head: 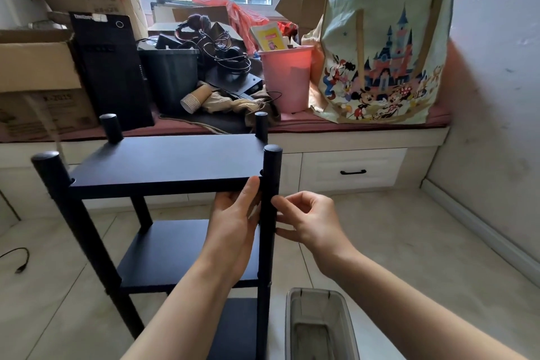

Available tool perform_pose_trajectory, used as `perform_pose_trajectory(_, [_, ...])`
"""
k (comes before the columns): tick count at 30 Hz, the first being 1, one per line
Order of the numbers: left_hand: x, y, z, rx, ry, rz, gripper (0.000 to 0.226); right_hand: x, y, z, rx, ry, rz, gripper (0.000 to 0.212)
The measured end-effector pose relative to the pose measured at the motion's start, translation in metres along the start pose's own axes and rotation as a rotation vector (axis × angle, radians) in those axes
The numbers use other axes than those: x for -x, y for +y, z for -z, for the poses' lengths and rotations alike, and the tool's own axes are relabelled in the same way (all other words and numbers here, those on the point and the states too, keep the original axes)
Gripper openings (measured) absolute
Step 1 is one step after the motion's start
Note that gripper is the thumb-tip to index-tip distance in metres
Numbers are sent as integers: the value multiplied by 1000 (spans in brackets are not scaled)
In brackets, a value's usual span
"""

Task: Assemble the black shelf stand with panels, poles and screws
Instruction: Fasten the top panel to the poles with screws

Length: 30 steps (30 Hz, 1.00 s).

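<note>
The black shelf stand stands upright on the tiled floor, with three panels between round poles. My left hand is under the top panel's front right corner, thumb on its front edge, fingers against the front right pole. My right hand touches the same pole from the right, thumb and fingertips pinched at its side just below the top panel. Whether it holds a screw is hidden. The middle panel and the bottom panel lie below.
A clear plastic bin stands on the floor just right of the stand. Behind is a window bench with a drawer, cardboard boxes, a pink bucket, a cartoon tote bag. A black cable lies at left.
</note>
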<state>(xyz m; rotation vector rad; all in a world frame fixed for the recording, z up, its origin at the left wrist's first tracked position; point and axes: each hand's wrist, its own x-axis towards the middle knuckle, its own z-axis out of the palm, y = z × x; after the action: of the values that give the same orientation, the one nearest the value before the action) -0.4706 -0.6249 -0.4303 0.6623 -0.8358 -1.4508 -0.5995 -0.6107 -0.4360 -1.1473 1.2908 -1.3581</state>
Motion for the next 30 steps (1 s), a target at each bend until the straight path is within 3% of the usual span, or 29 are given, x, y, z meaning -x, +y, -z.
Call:
perform_pose_trajectory(9, [1, -3, -3, -120, 5, -93, 29, 1, 4, 2, -38, -22, -18, 8])
perform_pose_trajectory(17, [2, -5, 3, -295, -40, -137, 39, -2, 9, 8, -85, -13, -45, 14])
perform_pose_trajectory(23, [1, -6, -2, -280, 21, -139, 40, -3, -2, 25, -92, -201, -87, 24])
perform_pose_trajectory(27, [5, -8, -5, -253, 34, -122, 42, -3, 1, 46, 117, -222, -105, 26])
perform_pose_trajectory(30, [6, -8, -6, -221, 26, -111, 44, -6, 29, 61, 357, -289, -245, 22])
